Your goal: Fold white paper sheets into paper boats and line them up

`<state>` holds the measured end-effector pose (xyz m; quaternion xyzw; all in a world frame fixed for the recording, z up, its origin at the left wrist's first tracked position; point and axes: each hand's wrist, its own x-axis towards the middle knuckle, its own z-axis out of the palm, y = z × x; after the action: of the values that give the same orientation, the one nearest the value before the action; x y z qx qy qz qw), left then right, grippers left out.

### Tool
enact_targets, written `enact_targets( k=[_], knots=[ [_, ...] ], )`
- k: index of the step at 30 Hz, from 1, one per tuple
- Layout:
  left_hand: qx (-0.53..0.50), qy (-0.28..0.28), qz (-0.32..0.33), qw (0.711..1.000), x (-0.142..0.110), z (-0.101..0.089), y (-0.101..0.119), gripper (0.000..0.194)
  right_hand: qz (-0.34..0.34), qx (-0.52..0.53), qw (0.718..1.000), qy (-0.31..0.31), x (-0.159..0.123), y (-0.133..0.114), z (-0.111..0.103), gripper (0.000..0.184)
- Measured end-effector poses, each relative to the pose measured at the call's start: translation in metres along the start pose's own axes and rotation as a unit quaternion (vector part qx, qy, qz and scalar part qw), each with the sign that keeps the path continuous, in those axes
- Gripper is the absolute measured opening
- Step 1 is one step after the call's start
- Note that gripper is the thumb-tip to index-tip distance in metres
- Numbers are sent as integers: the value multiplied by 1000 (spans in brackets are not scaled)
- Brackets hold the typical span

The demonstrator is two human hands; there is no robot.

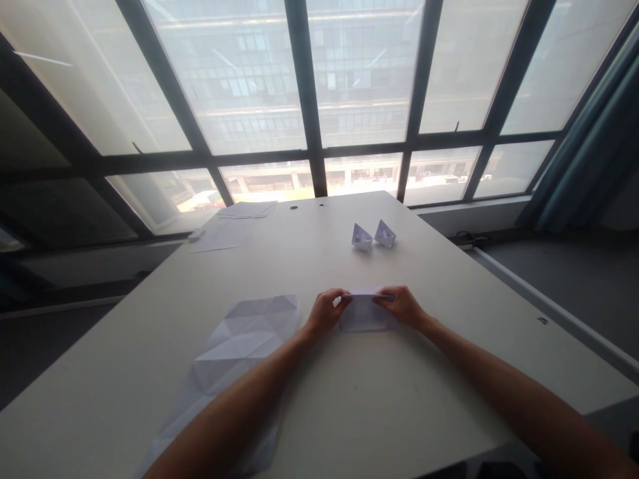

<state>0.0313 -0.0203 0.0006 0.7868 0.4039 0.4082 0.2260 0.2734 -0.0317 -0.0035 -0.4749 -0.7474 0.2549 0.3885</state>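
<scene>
Between our fingers (389, 293) we see matt folded paper (364, 315) — left of them, a crease-roughened paper sheet (244, 339); below, a smooth worktop (399, 406).

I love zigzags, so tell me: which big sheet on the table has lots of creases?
The large sheet partly behind the left forearm: its folds make triangle shapes, while the distant sheets look flat.

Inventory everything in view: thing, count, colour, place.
table: 1, white, centre
folded paper: 1, white, centre, held
folded paper models: 2, white, beyond folded paper
creased sheet: 1, white, left, partly hidden
loose sheets: several, white, far left
spots: 2, dark, table's far end
window panes: many, pale, beyond table
window frame: 1, dark, around panes
curtain: 1, blue, far right
floor: 1, grey, beside table
left hand: 1, bare, pinching folded paper's left end
right hand: 1, bare, pinching right end
forearms: 2, bare, foreground
</scene>
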Motion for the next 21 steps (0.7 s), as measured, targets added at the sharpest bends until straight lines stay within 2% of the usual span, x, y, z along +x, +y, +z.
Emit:
enact_targets(
  k=[5, 10, 14, 16, 18, 21],
  knots=[
    [-35, 73, -74, 994, -1, 1, 7, 31, 27, 110, 990, 85, 1, -1, 1, 35],
    [-100, 75, -97, 987, -3, 3, 11, 34, 46, 155, 978, 136, 3, -5, 5, 38],
    [-128, 53, -119, 983, -3, 6, 10, 27, 63, 155, 975, 143, 4, -2, 8, 34],
    [-106, 50, -121, 986, -2, 7, 7, 30, 71, 149, 977, 135, 4, 0, 10, 31],
    [-49, 66, -112, 990, -2, 6, 4, 43, 81, 136, 979, 124, 4, 3, 12, 30],
    [70, 64, -62, 994, -3, 5, 4, 50, 101, 110, 983, 108, 3, 5, 16, 35]
  ],
)
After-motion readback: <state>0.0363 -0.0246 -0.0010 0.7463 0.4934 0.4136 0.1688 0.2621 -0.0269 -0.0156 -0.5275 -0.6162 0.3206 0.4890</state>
